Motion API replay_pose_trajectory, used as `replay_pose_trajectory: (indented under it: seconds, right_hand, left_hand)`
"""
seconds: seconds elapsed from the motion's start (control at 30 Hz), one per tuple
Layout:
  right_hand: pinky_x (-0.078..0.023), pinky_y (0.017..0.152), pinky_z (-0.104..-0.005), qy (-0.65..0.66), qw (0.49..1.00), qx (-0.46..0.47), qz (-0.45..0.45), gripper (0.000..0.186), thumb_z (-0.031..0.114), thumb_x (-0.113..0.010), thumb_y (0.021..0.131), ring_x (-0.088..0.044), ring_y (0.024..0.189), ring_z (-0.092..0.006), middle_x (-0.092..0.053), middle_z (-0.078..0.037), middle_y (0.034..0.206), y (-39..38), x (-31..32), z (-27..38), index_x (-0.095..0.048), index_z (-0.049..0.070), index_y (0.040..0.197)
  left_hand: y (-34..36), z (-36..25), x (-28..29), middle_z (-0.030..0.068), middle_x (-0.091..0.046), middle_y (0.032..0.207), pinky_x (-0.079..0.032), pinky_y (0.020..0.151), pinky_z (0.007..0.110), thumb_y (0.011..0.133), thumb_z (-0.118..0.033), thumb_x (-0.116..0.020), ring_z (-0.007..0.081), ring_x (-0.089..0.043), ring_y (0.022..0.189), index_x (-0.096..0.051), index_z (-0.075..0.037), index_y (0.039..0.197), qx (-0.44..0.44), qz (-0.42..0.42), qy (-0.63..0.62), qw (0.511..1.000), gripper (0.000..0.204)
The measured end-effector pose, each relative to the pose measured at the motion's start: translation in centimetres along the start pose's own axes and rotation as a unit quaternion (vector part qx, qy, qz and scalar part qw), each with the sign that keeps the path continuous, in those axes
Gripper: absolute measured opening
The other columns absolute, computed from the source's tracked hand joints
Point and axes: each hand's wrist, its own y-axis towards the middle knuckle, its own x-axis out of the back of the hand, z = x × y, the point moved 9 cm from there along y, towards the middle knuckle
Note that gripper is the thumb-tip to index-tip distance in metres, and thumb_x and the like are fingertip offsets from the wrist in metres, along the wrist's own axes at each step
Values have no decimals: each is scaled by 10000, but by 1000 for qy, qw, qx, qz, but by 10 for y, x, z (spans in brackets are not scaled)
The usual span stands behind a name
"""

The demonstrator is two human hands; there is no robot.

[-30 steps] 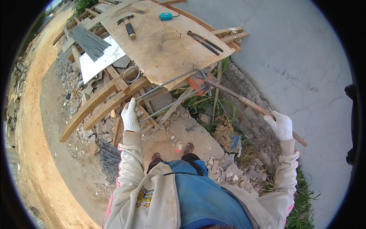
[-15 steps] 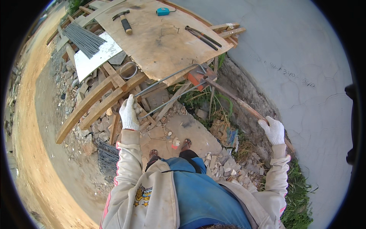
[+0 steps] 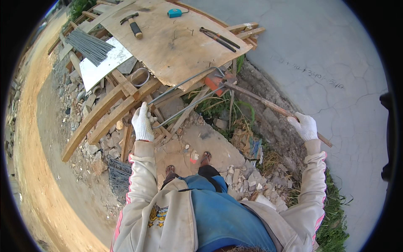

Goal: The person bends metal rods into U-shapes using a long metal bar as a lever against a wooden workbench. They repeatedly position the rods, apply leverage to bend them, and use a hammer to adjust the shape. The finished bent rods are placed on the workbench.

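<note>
My left hand [image 3: 143,122], in a white knit glove, is closed around the near end of a bent steel rod [image 3: 189,107]. The rod forms a long narrow loop, its far bend lying at a red-orange bending block [image 3: 214,85] at the table's near right corner. My right hand [image 3: 304,127], gloved too, grips a long rusty bar [image 3: 268,103] toward its outer end. The bar's other end sits at the block, against the rod. My fingers partly hide the rod's near end.
On the plywood tabletop [image 3: 168,46] lie a claw hammer [image 3: 132,26], a teal tape measure [image 3: 174,13] and pincers [image 3: 219,39]. Straight steel rods [image 3: 90,45] rest left of it. Wooden beams [image 3: 98,111] jut out nearby. Rubble [image 3: 247,180] and a grey wall [image 3: 327,50] flank me.
My right hand has moved outward and slightly away from me, swinging the rusty bar; its outer end now shows past my hand. My left hand stays nearly in place on the rod.
</note>
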Motion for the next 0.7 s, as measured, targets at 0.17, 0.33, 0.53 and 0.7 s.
replay_pose_trajectory:
  seconds: [0.17, 0.33, 0.53, 0.7]
  right_hand:
    - [-507, 693, -528, -14, 999, -26, 22, 533, 616, -668, 948, -674, 798, -452, -672, -200, 766, -4, -8, 1, -688, 87, 888]
    - [-494, 691, -522, 13, 999, 15, 37, 513, 583, -656, 968, -653, 789, -462, -656, -225, 777, -8, 24, 2, -697, 72, 961]
    - [-469, 686, -502, 57, 972, -155, 167, 647, 647, -610, 986, -638, 702, -358, -632, -219, 749, -49, 63, -75, -770, 24, 1042]
    - [-481, 687, -487, 5, 970, -183, 156, 747, 729, -599, 948, -640, 683, -331, -620, -211, 704, -65, 76, -98, -793, 15, 1050]
  left_hand:
    - [2, 2, 1, -11, -562, 738, -528, 508, 273, 1023, -302, -761, 81, -490, 509, -686, -6, 1056, 1, 3, -13, 1000, 307]
    - [4, 4, 3, -29, -563, 742, -521, 491, 275, 1031, -284, -754, 73, -473, 499, -693, -42, 1048, -1, 7, -20, 1000, 251]
    - [2, 1, 2, -16, -544, 716, -532, 505, 287, 1051, -278, -725, 89, -504, 527, -684, -26, 1011, 9, 2, -15, 1000, 258]
    - [3, 0, 1, -18, -531, 689, -528, 498, 300, 1065, -278, -702, 95, -487, 492, -673, -21, 984, 9, 15, 3, 1000, 271]
